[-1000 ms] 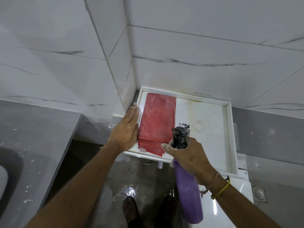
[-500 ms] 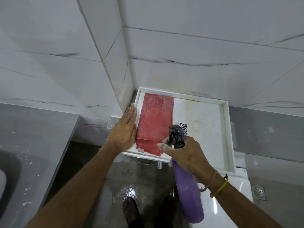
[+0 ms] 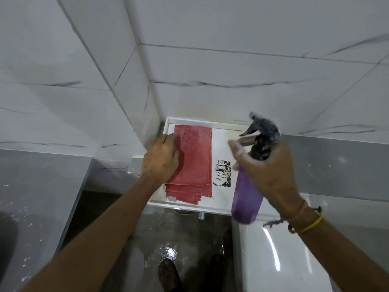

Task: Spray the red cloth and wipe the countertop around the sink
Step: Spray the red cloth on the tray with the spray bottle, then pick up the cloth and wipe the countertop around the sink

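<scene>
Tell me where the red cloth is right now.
In the head view the red cloth lies folded in the white tray's left half by the wall corner, with the left hand on its left edge.

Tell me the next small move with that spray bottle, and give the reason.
Probably tip the nozzle toward the red cloth and squeeze the trigger. The right hand has a full grip on the purple spray bottle, raised beside the cloth, while the left hand presses the folded cloth's left edge flat in the white tray. No wiping has begun.
</scene>
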{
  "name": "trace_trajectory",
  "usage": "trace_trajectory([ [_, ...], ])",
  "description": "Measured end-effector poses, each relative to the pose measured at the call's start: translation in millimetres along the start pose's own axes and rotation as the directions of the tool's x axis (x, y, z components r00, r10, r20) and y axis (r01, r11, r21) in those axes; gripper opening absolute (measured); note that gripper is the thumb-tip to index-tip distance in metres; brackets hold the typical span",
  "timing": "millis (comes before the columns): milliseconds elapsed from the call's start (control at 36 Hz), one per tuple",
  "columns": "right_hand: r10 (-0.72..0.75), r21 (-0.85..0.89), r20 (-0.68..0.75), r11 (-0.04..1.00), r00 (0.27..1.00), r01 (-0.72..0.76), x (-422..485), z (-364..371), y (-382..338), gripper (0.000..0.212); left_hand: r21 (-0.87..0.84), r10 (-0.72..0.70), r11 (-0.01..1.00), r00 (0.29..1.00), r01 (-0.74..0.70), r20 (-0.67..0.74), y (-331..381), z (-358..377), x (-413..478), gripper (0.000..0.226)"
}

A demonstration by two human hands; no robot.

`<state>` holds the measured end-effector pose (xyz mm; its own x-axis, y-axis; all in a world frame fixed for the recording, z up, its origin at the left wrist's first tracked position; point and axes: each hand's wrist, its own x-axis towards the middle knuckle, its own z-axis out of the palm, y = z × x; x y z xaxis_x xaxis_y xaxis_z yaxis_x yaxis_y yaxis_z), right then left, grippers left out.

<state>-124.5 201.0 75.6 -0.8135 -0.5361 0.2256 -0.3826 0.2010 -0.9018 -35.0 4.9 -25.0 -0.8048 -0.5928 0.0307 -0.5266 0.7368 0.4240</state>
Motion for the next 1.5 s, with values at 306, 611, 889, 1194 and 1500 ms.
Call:
trace_trajectory([
  [306,-0.185,-0.066,-0.441,0.983,0.878,0.173,82,-35,60,0.052,0.049,-0.316,0.949,0.943,0.312,0.104,34,12,30,0.044],
  [611,-0.215,-0.117,-0.487,0.976,0.847,0.181,102,-30,103,0.037,-0.065,-0.508,0.856,0.858,0.512,0.072,52,16,48,0.046],
  [889,-0.119,-0.051,-0.437,0.993,0.891,0.107,107,-36,113,0.041,0.007,-0.58,0.814,0.812,0.581,0.067,53,24,60,0.047],
  [1194,-0.035,-0.07,-0.354,0.997,0.934,0.011,97,-36,126,0.064,-0.315,-0.527,0.78,0.839,0.541,0.137,37,10,62,0.013],
  [1500,0.089,-0.097,-0.298,0.988,0.95,-0.122,58,-46,121,0.093,-0.698,-0.353,0.588,0.906,0.409,0.233,52,-32,28,0.022],
])
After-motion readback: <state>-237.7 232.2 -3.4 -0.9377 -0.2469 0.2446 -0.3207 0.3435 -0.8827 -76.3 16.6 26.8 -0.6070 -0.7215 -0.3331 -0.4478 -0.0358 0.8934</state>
